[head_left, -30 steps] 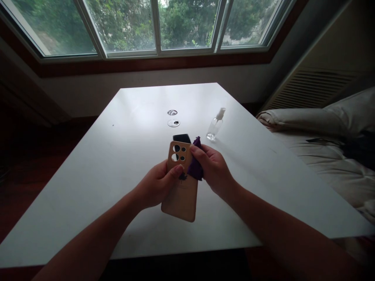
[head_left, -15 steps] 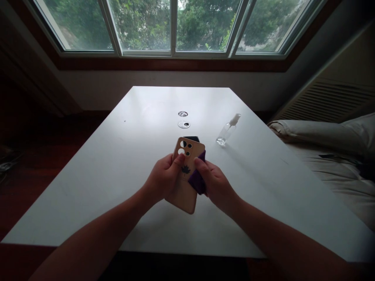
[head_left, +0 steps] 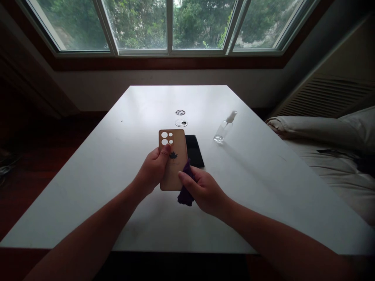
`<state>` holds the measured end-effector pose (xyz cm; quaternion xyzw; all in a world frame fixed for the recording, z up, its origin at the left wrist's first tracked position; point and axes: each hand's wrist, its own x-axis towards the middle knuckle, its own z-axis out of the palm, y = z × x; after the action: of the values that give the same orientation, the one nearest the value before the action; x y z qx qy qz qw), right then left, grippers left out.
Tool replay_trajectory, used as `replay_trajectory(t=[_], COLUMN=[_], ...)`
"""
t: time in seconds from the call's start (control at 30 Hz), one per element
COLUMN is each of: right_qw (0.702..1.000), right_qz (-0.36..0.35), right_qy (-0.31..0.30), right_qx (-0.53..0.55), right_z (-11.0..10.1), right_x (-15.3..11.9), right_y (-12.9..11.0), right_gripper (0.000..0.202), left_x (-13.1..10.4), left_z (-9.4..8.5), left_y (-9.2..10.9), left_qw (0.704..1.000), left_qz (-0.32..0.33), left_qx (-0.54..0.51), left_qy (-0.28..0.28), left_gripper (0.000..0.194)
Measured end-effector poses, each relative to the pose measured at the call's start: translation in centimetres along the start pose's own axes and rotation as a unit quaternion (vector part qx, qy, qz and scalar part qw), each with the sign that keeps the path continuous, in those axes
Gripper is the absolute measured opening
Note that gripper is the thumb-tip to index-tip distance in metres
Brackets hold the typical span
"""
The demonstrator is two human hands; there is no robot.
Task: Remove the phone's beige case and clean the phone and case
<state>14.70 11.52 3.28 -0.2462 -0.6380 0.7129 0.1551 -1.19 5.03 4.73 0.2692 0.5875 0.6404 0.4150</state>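
A tan phone case (head_left: 173,168) with a dark leaf print and camera cut-outs is held nearly upright above the table. My left hand (head_left: 152,166) grips its left edge, thumb lying across the back below the cut-outs. A dark purple cloth (head_left: 186,194) is pinched in my right hand (head_left: 205,189), against the case's lower right edge. Partly hidden behind the case, a black phone (head_left: 194,151) lies on the table, touched by neither hand.
On the white table (head_left: 88,187) a clear spray bottle (head_left: 224,128) stands at the right. Two small round items, a nearer disc (head_left: 181,123) and a farther disc (head_left: 180,112), lie beyond the phone. Light bedding (head_left: 316,130) is at the far right, below a window (head_left: 140,27).
The case has turned more upright and shifted left, uncovering more of the phone. My right hand with the cloth has slid down to the case's lower right edge.
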Motion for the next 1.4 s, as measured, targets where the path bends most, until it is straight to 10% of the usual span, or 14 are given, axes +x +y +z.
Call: replay_trajectory(t=[0.4, 0.7, 1.2, 1.4], right_qw=[0.972, 0.961, 0.969, 0.990], right_qz=[0.074, 0.062, 0.084, 0.064], right_qy=[0.175, 0.181, 0.182, 0.079], right_qx=[0.140, 0.198, 0.145, 0.094], right_z=[-3.6, -4.7, -3.6, -1.3], right_x=[2.3, 2.5, 2.8, 1.9], right_y=[-1.9, -1.7, -0.7, -0.1], right_gripper=[0.036, 0.033, 0.038, 0.043], left_x=[-1.5, -1.5, -1.5, -0.4], left_z=[1.8, 1.3, 2.1, 1.0], left_y=[0.2, 0.7, -0.6, -1.2], left_qw=[0.970, 0.932, 0.988, 0.999], left_qz=[-0.159, -0.196, -0.107, -0.047], left_qx=[-0.036, -0.087, -0.056, -0.024], left_qy=[-0.180, -0.291, -0.096, -0.006], left_gripper=[0.040, 0.049, 0.038, 0.038])
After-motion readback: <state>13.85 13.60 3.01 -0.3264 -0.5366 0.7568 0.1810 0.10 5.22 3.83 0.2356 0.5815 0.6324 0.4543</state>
